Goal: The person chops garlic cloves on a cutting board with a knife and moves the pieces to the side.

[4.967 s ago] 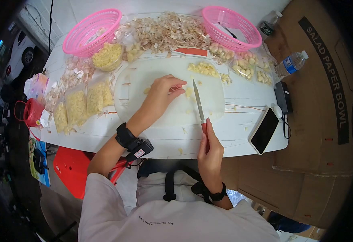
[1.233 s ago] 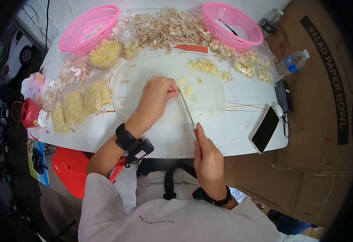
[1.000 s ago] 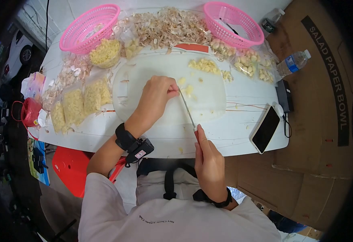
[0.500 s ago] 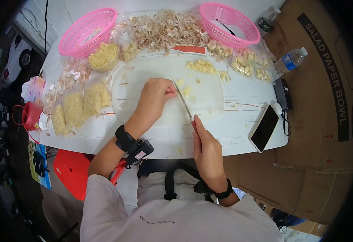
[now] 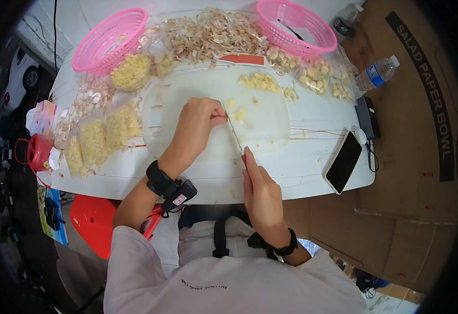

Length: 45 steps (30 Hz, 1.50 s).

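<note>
My right hand point(image 5: 262, 193) is closed round the red handle of a knife point(image 5: 233, 131), whose thin blade points away from me over the white cutting board point(image 5: 171, 125). Beside the blade, the bent fingers of my left hand point(image 5: 200, 118) press together at the board. What they pinch is hidden, though pale garlic pieces point(image 5: 239, 113) lie just right of the blade. A larger heap of chopped garlic point(image 5: 260, 82) rests at the board's far right.
Garlic skins point(image 5: 213, 36) are piled at the back between two pink baskets point(image 5: 85, 55) point(image 5: 323, 49). Bags of chopped garlic point(image 5: 94, 140) lie left of the board. At right are bags of cloves point(image 5: 313, 78), a water bottle point(image 5: 378, 76) and a phone point(image 5: 343, 162).
The knife and my right hand have shifted slightly left, bringing the blade closer to my left fingers. My left hand stays closed at nearly the same spot.
</note>
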Available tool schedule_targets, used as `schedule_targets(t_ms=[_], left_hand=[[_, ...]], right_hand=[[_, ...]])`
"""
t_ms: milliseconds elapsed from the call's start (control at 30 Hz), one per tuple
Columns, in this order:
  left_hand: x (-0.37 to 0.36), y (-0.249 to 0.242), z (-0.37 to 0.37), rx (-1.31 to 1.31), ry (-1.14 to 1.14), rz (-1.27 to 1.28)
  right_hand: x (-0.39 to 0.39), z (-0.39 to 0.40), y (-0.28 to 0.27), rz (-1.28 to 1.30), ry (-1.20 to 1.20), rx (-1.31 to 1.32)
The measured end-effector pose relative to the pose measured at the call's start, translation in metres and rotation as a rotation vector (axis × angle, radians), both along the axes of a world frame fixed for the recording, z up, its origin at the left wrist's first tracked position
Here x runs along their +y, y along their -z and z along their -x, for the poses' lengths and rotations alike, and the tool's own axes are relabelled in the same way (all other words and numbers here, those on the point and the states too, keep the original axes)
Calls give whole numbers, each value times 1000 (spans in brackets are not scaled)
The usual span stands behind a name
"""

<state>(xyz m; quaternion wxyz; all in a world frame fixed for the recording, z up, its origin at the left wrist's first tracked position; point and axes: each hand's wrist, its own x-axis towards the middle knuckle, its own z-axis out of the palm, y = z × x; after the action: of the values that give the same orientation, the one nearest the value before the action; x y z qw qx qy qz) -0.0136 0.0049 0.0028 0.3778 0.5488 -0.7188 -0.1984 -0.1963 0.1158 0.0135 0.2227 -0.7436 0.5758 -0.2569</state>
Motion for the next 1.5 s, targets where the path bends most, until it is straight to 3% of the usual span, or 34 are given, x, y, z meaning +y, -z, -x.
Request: schedule_targets(t_ms=[267,500,800,1033,1233,1333,1400,1500], left_hand=[[0,-2,0,-27,-2,4],[0,-5,0,-8,-1,-8],[-2,-2,-1,-3,3,-13],[0,-3,0,-24,-5,-14],[0,-4,0,13,-19,-67],[-1,-1,0,-52,-22,1],[0,-5,0,-27,-14,-16],[-1,-4,0,47,-6,-54]], right_hand=[[-19,-6,13,35,15,54],[3,8,-20,-44,-7,6],[11,9,-22,-77,7,-31],[-7,3,2,-60,-7,11],[-17,-1,15,2,3,39],[-13,5,14,148,-32,-78],[-2,7,-11,-29,8,-92],[11,10,-20,-79,19,-55]])
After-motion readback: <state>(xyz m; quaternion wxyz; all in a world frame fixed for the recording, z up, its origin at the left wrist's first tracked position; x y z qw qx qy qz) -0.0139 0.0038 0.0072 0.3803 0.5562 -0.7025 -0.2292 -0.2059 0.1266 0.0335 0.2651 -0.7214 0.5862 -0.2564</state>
